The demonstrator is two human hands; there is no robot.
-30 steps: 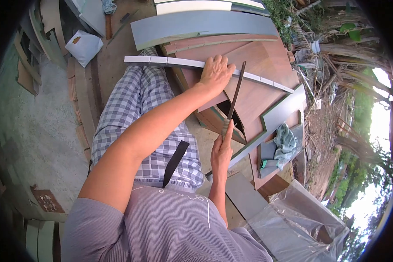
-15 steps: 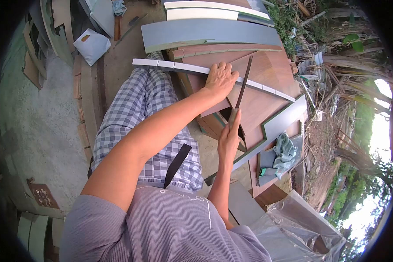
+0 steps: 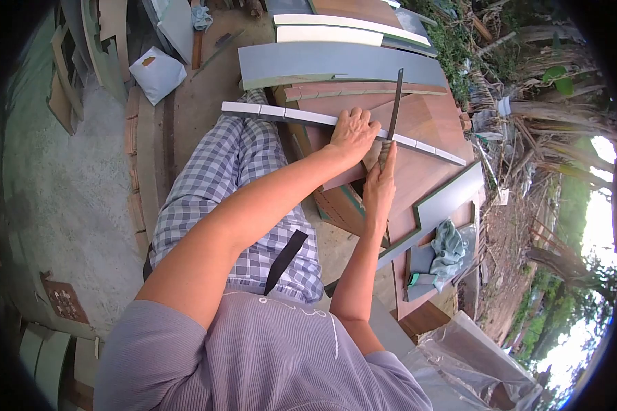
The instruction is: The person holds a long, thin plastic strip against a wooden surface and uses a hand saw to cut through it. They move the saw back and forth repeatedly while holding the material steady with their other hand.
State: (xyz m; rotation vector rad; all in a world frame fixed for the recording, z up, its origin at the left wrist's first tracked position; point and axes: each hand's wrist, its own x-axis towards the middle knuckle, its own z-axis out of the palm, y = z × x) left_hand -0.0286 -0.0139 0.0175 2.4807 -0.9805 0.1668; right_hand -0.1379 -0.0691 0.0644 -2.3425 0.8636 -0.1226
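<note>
My left hand (image 3: 355,133) lies over a long narrow strip (image 3: 308,117) with a white top edge, its fingers wrapped over that edge. Thin cross lines divide the white edge at several places. In my right hand (image 3: 378,183) is a saw-like tool, a long narrow dark blade (image 3: 397,103) with a wrapped handle (image 3: 385,152). The blade crosses the strip just right of my left hand and points away from me. I cannot make out teeth on it. Under the strip is a brown wooden board (image 3: 418,113).
Beyond the strip lie a curved grey panel (image 3: 343,61) and white-edged pieces (image 3: 329,33). An angled grey piece (image 3: 452,195) and a bluish cloth (image 3: 449,246) are on the right. A white bag (image 3: 158,75) sits on the floor at left. Clear plastic sheeting (image 3: 466,356) covers something at lower right.
My right hand has pushed the blade forward, away from my body, so the handle is now close to the strip. My left hand stays on the strip. The whole view has shifted slightly.
</note>
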